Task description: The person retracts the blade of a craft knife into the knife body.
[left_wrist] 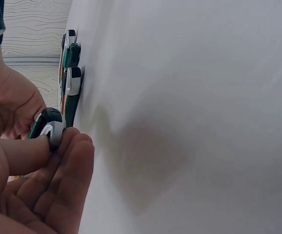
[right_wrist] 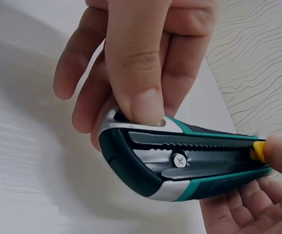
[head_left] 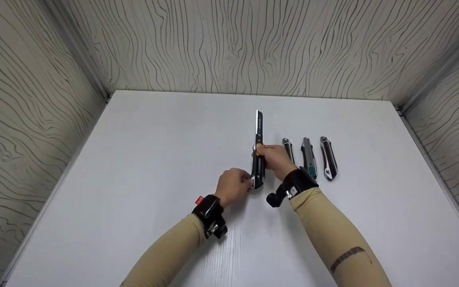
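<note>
A snap-off utility knife [head_left: 258,169] with a dark and green body is held above the white table, its blade [head_left: 259,121] extended and pointing to the far side. My right hand [head_left: 278,160] grips the body, the thumb on the yellow slider [right_wrist: 259,151]. At the butt end, my left hand [head_left: 233,186] pinches the silver part between thumb and fingers; the left wrist view shows the same pinch on the knife's end [left_wrist: 55,131]. The right wrist view shows the slotted channel, its toothed edge and a screw [right_wrist: 179,160].
Right of the hands, three more utility knives lie side by side on the table [head_left: 153,151]: one partly behind the right hand [head_left: 287,146], a grey and green one [head_left: 308,156] and a silver and black one [head_left: 328,159]. Wood-patterned walls [head_left: 229,48] border the table.
</note>
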Demonstrator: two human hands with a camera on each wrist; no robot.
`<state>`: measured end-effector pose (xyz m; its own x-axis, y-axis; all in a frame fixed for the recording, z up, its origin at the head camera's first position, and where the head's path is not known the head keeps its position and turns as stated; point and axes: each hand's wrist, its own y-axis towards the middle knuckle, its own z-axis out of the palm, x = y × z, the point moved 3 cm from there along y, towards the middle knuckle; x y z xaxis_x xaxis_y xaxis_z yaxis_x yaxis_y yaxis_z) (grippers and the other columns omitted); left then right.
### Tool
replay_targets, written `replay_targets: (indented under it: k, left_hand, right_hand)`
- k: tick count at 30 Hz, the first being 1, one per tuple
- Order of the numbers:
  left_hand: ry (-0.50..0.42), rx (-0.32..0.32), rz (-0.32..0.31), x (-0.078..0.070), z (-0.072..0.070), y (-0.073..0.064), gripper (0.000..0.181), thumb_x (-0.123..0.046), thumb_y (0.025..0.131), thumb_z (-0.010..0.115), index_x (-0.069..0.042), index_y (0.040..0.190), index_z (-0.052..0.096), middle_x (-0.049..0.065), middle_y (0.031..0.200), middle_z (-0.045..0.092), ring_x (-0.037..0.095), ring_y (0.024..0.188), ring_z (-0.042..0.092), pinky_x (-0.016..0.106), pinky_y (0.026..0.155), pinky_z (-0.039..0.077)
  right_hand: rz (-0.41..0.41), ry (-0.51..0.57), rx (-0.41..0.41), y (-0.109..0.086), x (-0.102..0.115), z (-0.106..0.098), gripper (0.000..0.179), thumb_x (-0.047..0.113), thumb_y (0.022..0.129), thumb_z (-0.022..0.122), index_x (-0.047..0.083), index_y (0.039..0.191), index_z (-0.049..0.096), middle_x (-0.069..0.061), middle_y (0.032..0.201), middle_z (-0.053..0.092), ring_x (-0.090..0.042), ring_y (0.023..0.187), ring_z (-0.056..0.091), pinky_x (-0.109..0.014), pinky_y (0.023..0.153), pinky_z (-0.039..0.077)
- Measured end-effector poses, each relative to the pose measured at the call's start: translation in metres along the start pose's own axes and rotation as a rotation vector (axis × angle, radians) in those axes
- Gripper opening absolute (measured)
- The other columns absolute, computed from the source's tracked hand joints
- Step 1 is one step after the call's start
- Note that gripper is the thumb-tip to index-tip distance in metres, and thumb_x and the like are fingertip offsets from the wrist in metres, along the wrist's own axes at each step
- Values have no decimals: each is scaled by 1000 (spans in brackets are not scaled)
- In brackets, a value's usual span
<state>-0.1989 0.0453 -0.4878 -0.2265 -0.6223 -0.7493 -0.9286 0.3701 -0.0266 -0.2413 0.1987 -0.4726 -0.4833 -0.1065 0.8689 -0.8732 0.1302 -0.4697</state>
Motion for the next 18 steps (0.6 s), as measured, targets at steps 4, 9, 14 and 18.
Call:
replay_targets:
  k: [4,9,14,18]
  left_hand:
    - [-9,3,-4,0,1,0,17,-17,89,66,-5,94,76,1,78,74,9,67,58,23,64,45]
    - [-27,15,-12,-2,2,1,16,-15,88,66,-5,94,76,1,76,74,8,65,56,22,61,43]
    - [-46,26,-36,-1,2,1,14,-15,89,66,-5,92,75,1,76,73,9,64,56,21,60,43]
    - [-37,22,-36,-1,2,2,14,-15,88,66,-5,92,76,1,77,73,9,65,56,22,61,43]
  right_hand:
    - [4,29,-22,0,0,1,35,27,101,50,1,121,61,-3,99,66,-12,83,60,-26,80,48]
    - [-3,61,-40,0,1,2,33,25,101,49,1,121,61,-3,99,65,-13,85,59,-27,81,46]
    - [-15,52,-20,-2,2,2,34,21,102,49,1,127,58,-6,108,66,-14,92,59,-28,86,45]
    - [-13,41,-12,-2,3,3,35,20,102,48,1,129,58,-9,116,66,-16,98,58,-29,90,44]
